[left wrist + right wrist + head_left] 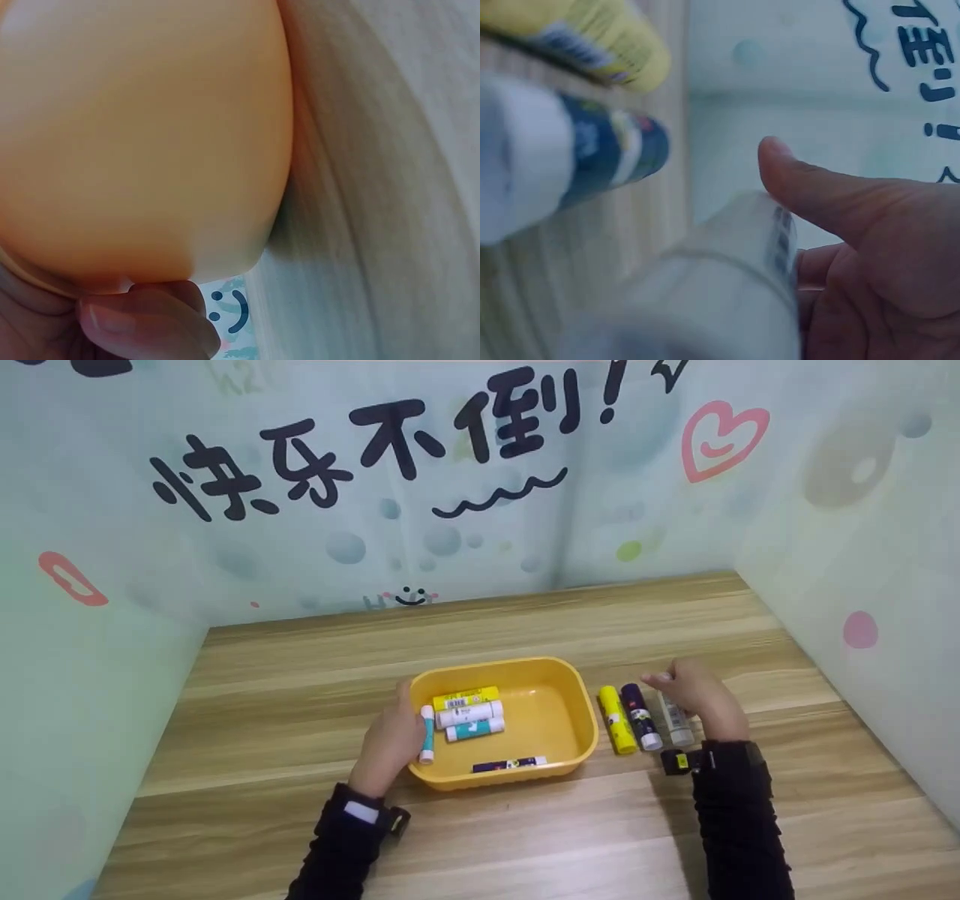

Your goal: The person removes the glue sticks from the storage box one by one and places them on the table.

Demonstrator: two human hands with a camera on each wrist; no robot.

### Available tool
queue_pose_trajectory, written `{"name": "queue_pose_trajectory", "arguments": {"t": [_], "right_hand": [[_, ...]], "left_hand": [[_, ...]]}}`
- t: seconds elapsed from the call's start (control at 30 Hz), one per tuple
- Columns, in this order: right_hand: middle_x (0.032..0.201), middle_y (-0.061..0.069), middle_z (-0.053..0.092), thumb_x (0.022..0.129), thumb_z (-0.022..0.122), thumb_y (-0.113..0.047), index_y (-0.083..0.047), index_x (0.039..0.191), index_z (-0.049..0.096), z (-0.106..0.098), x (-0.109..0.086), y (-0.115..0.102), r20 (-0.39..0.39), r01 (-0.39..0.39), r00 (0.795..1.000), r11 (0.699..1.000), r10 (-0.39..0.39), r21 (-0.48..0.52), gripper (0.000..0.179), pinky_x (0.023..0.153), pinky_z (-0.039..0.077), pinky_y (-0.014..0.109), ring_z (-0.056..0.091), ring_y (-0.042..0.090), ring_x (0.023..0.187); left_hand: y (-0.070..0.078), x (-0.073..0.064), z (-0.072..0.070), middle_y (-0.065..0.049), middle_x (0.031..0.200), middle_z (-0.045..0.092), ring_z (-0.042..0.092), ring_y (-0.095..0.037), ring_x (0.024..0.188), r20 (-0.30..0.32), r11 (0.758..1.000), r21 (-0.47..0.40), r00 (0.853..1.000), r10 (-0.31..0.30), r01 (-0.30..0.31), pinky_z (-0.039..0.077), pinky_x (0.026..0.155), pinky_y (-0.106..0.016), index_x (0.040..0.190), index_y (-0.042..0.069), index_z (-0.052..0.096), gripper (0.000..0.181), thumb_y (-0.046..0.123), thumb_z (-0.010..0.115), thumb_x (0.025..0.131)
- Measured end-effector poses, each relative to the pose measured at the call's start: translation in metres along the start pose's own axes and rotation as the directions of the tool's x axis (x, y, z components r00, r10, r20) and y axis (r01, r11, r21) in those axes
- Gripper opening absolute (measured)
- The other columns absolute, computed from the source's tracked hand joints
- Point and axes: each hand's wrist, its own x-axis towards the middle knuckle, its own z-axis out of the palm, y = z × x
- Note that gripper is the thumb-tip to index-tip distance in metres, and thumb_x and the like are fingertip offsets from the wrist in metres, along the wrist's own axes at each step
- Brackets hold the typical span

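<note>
At its left end, my left hand (pixel 390 736) grips the rim of a yellow plastic basket (pixel 506 784); the left wrist view shows fingers (pixel 146 322) against the basket's outer wall (pixel 142 150). My right hand (pixel 701 697) is at a whitish translucent glue stick (pixel 679 731), thumb stretched out above its far end and the other fingers partly hidden behind it. Beside that stick lie a dark navy glue stick (pixel 640 716) with a white end and a yellow glue stick (pixel 616 720), both to the right of the basket.
Inside the basket are a yellow glue stick (pixel 466 697), a white one (pixel 469 714), teal-and-white ones (pixel 475 729) and a thin navy one (pixel 510 765). The wooden tabletop (pixel 300 682) is bounded by printed walls (pixel 480 547) at the back and sides.
</note>
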Motion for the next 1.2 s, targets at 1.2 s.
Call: {"name": "queue_pose_trajectory", "arguments": {"t": [1.2], "right_hand": [[0.124, 0.03, 0.051, 0.094, 0.048, -0.035, 0.005, 0.13, 0.042, 0.017, -0.015, -0.051, 0.009, 0.158, 0.987, 0.981, -0.158, -0.115, 0.054, 0.089, 0.045, 0.053, 0.052, 0.042, 0.112]], "left_hand": [[0.001, -0.001, 0.002, -0.016, 0.087, 0.061, 0.057, -0.021, 0.061, 0.014, 0.999, -0.031, 0.999, -0.03, 0.03, 0.044, 0.048, -0.027, 0.144, 0.011, 0.018, 0.054, 0.014, 0.042, 0.095]]}}
